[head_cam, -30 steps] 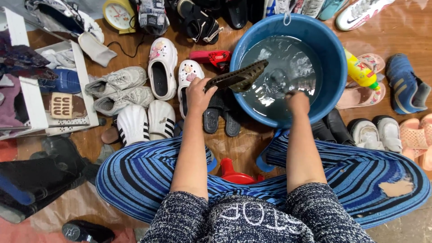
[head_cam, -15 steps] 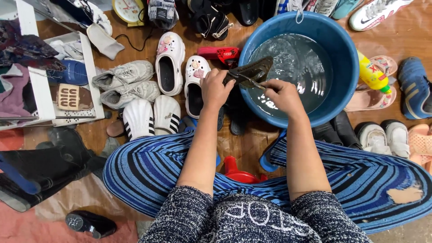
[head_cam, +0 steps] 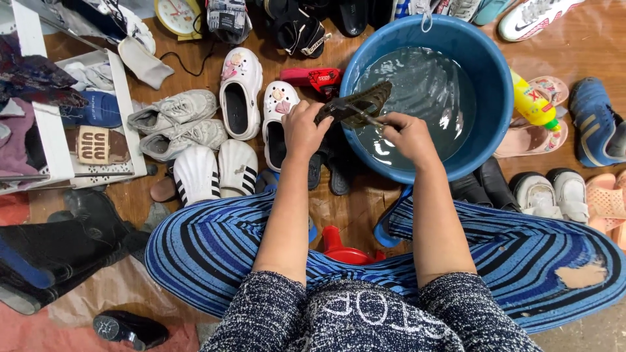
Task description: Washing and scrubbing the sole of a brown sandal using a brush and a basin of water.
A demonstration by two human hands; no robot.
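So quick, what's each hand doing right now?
Left hand: closed on the dark sandal, over the blue basin.
Right hand: closed on a thin tool, touching the sandal.

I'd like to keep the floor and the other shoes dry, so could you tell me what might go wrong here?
1. The left hand holds the dark shoe over the rim of the blue tub; drips may land on the white clogs beside it.
2. The right hand works at the shoe above the water; it could slip in and splash.

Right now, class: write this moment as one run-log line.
left hand: grips dark sandal | right hand: at sandal's edge, holding something thin | sandal: over blue basin of water | beside: white clogs
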